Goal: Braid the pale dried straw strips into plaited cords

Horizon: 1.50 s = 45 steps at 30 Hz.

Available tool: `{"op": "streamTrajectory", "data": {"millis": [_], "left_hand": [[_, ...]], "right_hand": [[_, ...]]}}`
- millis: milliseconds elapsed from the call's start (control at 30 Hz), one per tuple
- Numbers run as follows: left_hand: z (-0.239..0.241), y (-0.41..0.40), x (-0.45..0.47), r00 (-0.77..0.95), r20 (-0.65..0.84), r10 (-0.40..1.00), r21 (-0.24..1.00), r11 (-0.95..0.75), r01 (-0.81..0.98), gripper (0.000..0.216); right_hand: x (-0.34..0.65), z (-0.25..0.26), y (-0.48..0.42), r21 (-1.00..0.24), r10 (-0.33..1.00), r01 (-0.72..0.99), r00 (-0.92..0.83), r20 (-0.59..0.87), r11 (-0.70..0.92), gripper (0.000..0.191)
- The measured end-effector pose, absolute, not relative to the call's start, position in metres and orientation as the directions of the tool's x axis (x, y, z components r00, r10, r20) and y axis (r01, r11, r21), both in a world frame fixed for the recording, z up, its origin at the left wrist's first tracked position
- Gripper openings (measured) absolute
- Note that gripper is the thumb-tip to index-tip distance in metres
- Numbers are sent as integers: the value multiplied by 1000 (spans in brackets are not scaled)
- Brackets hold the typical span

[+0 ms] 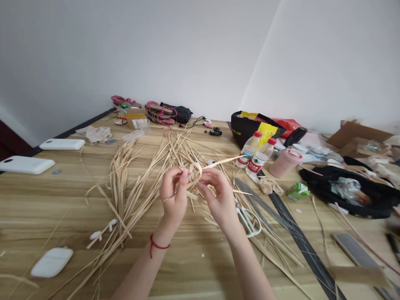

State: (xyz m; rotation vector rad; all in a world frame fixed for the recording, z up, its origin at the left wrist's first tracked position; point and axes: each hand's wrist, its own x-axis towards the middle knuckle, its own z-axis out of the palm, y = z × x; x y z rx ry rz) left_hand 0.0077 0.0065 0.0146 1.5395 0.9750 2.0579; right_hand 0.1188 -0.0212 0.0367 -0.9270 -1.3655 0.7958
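Note:
Both of my hands are raised over the middle of the wooden table (200, 258). My left hand (173, 196), with a red cord round its wrist, pinches a looped pale straw strip (196, 171). My right hand (218, 196) grips the same small woven straw piece from the right side. One long end of the strip (225, 161) sticks out to the right towards the bottles. Beneath and behind my hands a pile of loose straw strips (140, 183) lies fanned across the table.
White-handled scissors (250, 221) lie right of my right hand. Two water bottles (254, 155), a pink cup (285, 161), black-yellow bag (250, 125), black pouch (350, 187), dark strips (290, 229), white power banks (25, 164), earbuds case (51, 261), earbuds (103, 231) and phone (356, 250) surround the area.

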Motion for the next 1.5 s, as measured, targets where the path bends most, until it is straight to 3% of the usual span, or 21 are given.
{"op": "streamTrajectory", "data": {"millis": [233, 333, 500, 700, 900, 1300, 1500], "left_hand": [[12, 6, 7, -217, 738, 639, 673, -721, 162, 7], [13, 5, 6, -173, 791, 587, 611, -750, 254, 8], [14, 5, 7, -100, 855, 509, 512, -797, 319, 10], [15, 4, 7, -94, 847, 523, 523, -788, 325, 11], [13, 4, 9, -73, 848, 526, 519, -793, 319, 10], [14, 4, 6, -23, 864, 503, 484, -816, 316, 14], [14, 1, 9, 35, 869, 493, 453, -823, 343, 14]], "right_hand": [[120, 39, -24, -861, 863, 58, -3, 505, 505, 53], [120, 41, -26, -850, 854, 91, -15, 520, 519, 38], [121, 41, -25, -914, 920, -115, 95, 380, 390, 19], [123, 37, -20, -937, 970, -252, 87, 227, 242, 16], [122, 35, -19, -940, 975, -277, 150, 161, 198, 18], [122, 31, -15, -929, 970, -297, 170, 176, 221, 18], [124, 24, -9, -907, 911, -166, 221, 349, 388, 11]]}}
